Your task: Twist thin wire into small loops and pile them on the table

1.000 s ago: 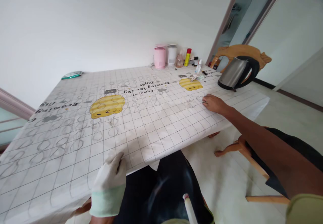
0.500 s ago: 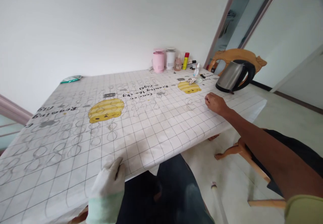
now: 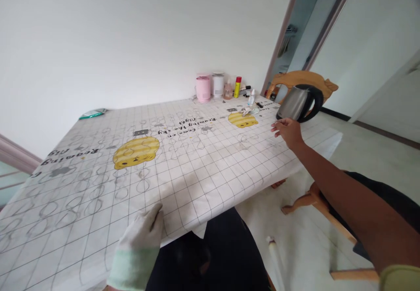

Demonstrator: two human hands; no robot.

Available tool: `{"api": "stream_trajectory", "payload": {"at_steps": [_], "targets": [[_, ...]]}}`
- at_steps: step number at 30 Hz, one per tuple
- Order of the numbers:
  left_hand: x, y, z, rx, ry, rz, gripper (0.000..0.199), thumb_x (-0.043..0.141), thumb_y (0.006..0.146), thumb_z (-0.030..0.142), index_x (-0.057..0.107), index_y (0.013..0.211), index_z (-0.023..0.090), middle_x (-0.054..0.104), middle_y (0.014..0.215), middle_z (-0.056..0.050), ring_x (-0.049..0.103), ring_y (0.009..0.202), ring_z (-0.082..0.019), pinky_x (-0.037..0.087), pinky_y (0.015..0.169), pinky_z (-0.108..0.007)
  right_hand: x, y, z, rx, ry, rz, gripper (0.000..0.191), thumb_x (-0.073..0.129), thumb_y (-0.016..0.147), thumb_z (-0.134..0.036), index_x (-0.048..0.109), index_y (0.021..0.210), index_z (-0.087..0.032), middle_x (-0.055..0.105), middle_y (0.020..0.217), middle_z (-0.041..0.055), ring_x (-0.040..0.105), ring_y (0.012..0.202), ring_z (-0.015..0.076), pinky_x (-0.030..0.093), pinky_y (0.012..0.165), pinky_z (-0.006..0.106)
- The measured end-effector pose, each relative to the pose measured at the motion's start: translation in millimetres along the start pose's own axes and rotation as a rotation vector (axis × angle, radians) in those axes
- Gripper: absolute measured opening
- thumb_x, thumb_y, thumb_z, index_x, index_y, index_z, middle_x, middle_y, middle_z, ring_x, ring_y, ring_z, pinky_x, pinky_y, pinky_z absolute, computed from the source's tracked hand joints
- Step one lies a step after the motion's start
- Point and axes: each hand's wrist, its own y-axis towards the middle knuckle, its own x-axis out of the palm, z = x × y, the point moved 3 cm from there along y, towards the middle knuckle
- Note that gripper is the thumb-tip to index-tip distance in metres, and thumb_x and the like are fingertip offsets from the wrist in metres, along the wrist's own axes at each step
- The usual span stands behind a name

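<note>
Colour and pattern record

Tablecloth (image 3: 203,178) is showing a thin dark grid on white, yellow striped prints (image 3: 136,152), grey cloud shapes (image 3: 62,171) and black lettering (image 3: 188,125). Glove (image 3: 141,230) is reading off-white, its cuff (image 3: 135,265) pale green. Kettle (image 3: 291,102) is showing silver-grey, its handle (image 3: 317,105) black. Can (image 3: 236,90) is displaying yellow beneath a red cap (image 3: 238,79).

Left hand (image 3: 142,227), in a white glove (image 3: 136,236) with pale green cuff (image 3: 134,267), rests at the near edge of the gridded tablecloth (image 3: 200,173). Right hand (image 3: 290,134) (bare, loosely curled) noted near the steel kettle (image 3: 291,102); whether touching, undetermined.
</note>
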Motion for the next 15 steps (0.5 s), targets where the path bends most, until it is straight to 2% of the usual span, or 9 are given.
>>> {"api": "stream_trajectory", "payload": {"at_steps": [4, 6, 8, 11, 12, 15], "targets": [[-0.8, 11, 12, 0.086, -0.019, -0.004, 0.036, 0.05, 0.1, 0.035, 0.081, 0.117, 0.028, 0.082, 0.104, -0.002, 0.075, 0.077, -0.02, 0.06, 0.07, -0.029, 12, -12, -16, 0.022, 0.125, -0.067, 0.007, 0.067, 0.084, -0.018, 0.062, 0.079, -0.018, 0.073, 0.092, 0.0107, 0.068, 0.071, 0.0162, 0.051, 0.05, 0.022], [-3.3, 23, 22, 0.074, -0.078, -0.033, 0.035, 0.051, 0.099, 0.037, 0.081, 0.115, 0.028, 0.082, 0.107, -0.001, 0.075, 0.079, -0.02, 0.061, 0.073, -0.03, 22, -20, -26, 0.01, 0.168, -0.121, 0.009, 0.071, 0.083, -0.022, 0.064, 0.079, -0.018, 0.073, 0.091, 0.0106, 0.068, 0.072, 0.0166, 0.051, 0.05, 0.023], [-5.9, 39, 32, -0.046, -0.138, -0.077, 0.034, 0.054, 0.097, 0.04, 0.081, 0.113, 0.027, 0.082, 0.108, -0.001, 0.077, 0.085, -0.022, 0.061, 0.077, -0.031, 34, -31, -35, -0.001, 0.22, -0.174, 0.014, 0.076, 0.08, -0.027, 0.066, 0.08, -0.018, 0.073, 0.089, 0.0097, 0.068, 0.073, 0.0171, 0.051, 0.051, 0.023], [-4.0, 67, 52, -0.223, -0.236, -0.278, 0.033, 0.054, 0.097, 0.044, 0.078, 0.117, 0.031, 0.08, 0.117, 0.001, 0.076, 0.101, -0.025, 0.059, 0.094, -0.035, 55, -52, -48, -0.005, 0.325, -0.267, 0.021, 0.084, 0.076, -0.034, 0.069, 0.08, -0.019, 0.073, 0.086, 0.0086, 0.068, 0.073, 0.0179, 0.051, 0.051, 0.025], [-2.4, 77, 59, -0.244, -0.295, -0.337, 0.034, 0.054, 0.097, 0.044, 0.078, 0.118, 0.031, 0.08, 0.117, 0.0, 0.076, 0.104, -0.025, 0.058, 0.096, -0.036, 62, -61, -53, -0.003, 0.357, -0.305, 0.023, 0.086, 0.076, -0.035, 0.07, 0.08, -0.019, 0.073, 0.086, 0.0085, 0.068, 0.073, 0.0179, 0.051, 0.051, 0.025], [5.9, 104, 76, -0.289, -0.514, -0.428, 0.037, 0.051, 0.098, 0.044, 0.075, 0.12, 0.024, 0.081, 0.109, -0.003, 0.076, 0.092, -0.023, 0.058, 0.089, -0.036, 87, -90, -68, 0.014, 0.433, -0.43, 0.026, 0.088, 0.077, -0.038, 0.072, 0.084, -0.019, 0.074, 0.09, 0.0083, 0.068, 0.074, 0.0177, 0.053, 0.055, 0.027]]}}
